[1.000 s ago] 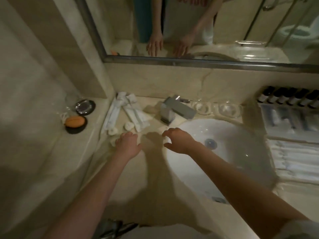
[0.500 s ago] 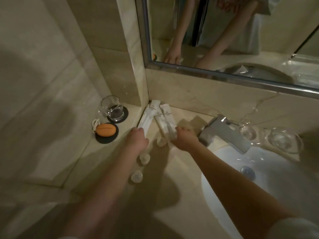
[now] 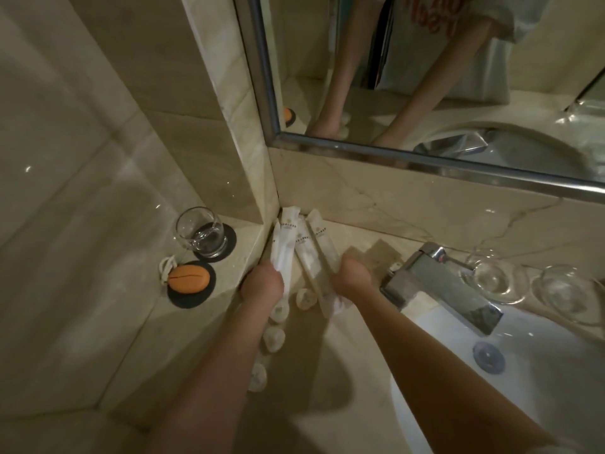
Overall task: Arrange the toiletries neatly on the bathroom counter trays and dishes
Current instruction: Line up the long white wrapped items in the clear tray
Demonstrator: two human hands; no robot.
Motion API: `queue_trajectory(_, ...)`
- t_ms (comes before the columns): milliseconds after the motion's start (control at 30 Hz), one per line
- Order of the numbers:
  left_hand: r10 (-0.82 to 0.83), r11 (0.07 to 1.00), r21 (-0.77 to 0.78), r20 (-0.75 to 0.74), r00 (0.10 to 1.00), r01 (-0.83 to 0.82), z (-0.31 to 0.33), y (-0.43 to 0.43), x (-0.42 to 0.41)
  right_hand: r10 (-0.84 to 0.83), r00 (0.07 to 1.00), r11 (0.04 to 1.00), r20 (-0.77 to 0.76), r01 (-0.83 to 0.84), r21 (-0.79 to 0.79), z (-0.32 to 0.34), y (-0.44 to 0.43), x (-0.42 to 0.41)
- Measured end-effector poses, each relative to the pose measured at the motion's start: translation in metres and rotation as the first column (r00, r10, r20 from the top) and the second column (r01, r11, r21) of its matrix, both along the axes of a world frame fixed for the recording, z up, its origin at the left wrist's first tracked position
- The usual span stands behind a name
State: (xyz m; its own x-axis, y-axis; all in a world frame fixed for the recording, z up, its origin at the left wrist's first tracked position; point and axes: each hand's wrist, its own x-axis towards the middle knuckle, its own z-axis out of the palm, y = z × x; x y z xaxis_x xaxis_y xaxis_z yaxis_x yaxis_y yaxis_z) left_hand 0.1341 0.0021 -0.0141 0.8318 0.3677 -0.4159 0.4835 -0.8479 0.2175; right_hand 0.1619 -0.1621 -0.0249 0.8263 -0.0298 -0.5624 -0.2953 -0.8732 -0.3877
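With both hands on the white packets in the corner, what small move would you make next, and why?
Probably draw the long white packets together into one stack: the left hand and right hand grip their near ends, and they lie fanned in the wall corner.

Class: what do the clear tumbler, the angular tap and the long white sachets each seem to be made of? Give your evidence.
Clear round tumbler: glass, apparently; transparent, thick base, bright glints. Angular silver tap: polished metal, probably chromed; it mirrors its surroundings. Long white sachets: thin matt paper or plastic film, which cannot be told; flat, printed, slightly creased.
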Motion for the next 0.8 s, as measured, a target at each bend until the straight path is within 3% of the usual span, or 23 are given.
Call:
queue_trajectory(133,0.058,0.998,0.033,0.098,0.993,-0.061,0.013,-0.005,-0.005,-0.078,0.995,0.992,0.067,0.07,0.107,0.008,-0.01,-0.001)
queue_trajectory(267,0.05,0.998,0.022,0.232,0.971,-0.057,0.028,-0.014,-0.019,-0.14,0.981,0.943,0.138,0.09,0.321,0.026,-0.02,-0.025)
queue_trajectory(500,0.18,0.955,-0.29,0.404,0.897,-0.06,0.065,-0.053,-0.071,-0.251,0.953,0.829,0.17,0.121,0.547,0.065,-0.053,-0.103)
queue_trajectory(700,0.259,0.829,-0.558,0.433,0.863,0.031,0.066,-0.103,-0.129,-0.307,0.928,0.827,0.213,0.149,0.542,0.077,-0.103,-0.17)
queue_trajectory(800,0.266,0.782,-0.62,0.423,0.867,0.062,0.07,-0.139,-0.157,-0.378,0.904,0.798,0.201,0.208,0.566,0.078,-0.139,-0.207)
